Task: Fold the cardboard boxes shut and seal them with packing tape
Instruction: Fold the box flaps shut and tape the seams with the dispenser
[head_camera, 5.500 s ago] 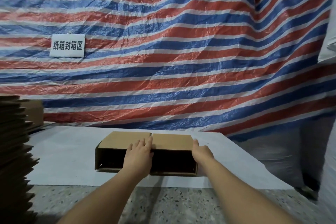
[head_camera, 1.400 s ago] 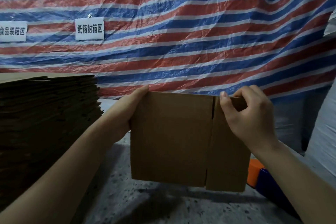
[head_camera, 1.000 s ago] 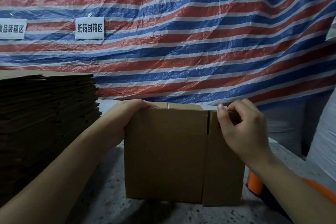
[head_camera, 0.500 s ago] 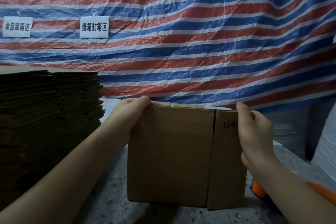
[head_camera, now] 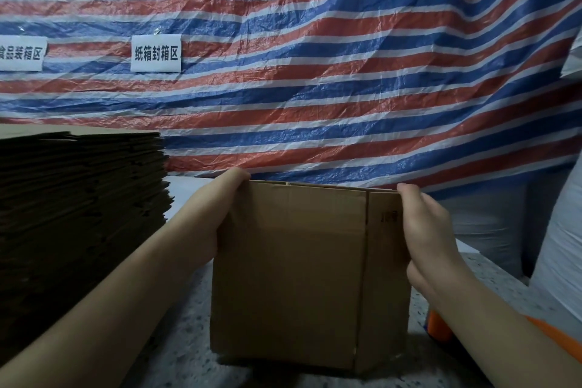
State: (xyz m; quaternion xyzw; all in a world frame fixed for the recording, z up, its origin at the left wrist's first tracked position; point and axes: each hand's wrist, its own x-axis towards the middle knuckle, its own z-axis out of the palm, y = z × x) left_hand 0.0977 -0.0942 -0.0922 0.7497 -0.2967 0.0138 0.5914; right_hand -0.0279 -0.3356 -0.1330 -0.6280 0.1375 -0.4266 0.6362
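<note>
**One carton in hand, flaps not yet taped**

Stack of flat cartons (head_camera: 78,198), one, standing at far left. Left hand (head_camera: 217,214) gripping the cardboard box (head_camera: 293,274), fingers curling over its top left corner. Box, one, standing upright on the speckled table (head_camera: 176,353). Right hand (head_camera: 425,239) clasping the top right edge. Orange object (head_camera: 439,329), one, lying beside. Risk: flaps likely springing open if either grip is loosening.

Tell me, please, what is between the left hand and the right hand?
The cardboard box stands between them in the head view: the left hand grips its left top corner, the right hand its right edge.
</note>
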